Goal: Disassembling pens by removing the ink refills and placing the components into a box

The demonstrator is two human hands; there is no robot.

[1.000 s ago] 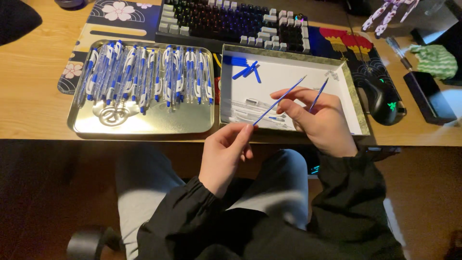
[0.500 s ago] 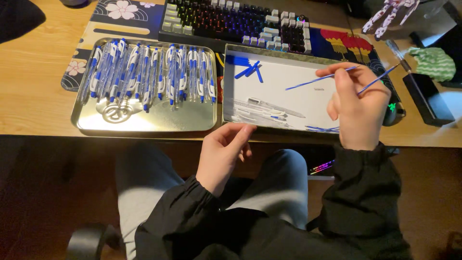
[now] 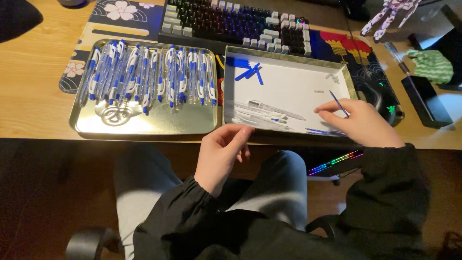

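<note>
My right hand (image 3: 362, 122) rests low in the right part of a white-lined box (image 3: 294, 85) and pinches a thin blue pen refill (image 3: 339, 103) that points up and left. More blue refills (image 3: 321, 131) lie just left of that hand on the box floor. My left hand (image 3: 221, 150) hovers at the box's near-left rim, fingers loosely curled, nothing in it. Clear pen barrels (image 3: 269, 112) lie in the box near that hand. Blue clips (image 3: 248, 70) sit in the box's far-left corner. A metal tray (image 3: 144, 123) to the left holds several blue-and-white pens (image 3: 149, 73).
A keyboard (image 3: 236, 20) stands behind the tray and box on a patterned desk mat (image 3: 110, 15). A black mouse (image 3: 387, 103) lies right of the box, a dark flat device (image 3: 425, 100) and a green cloth (image 3: 431, 64) further right. My lap is under the desk edge.
My right hand dropped from the box's far-right corner to its near-right part, now with one refill visible instead of two. My left hand stayed near the box's front rim.
</note>
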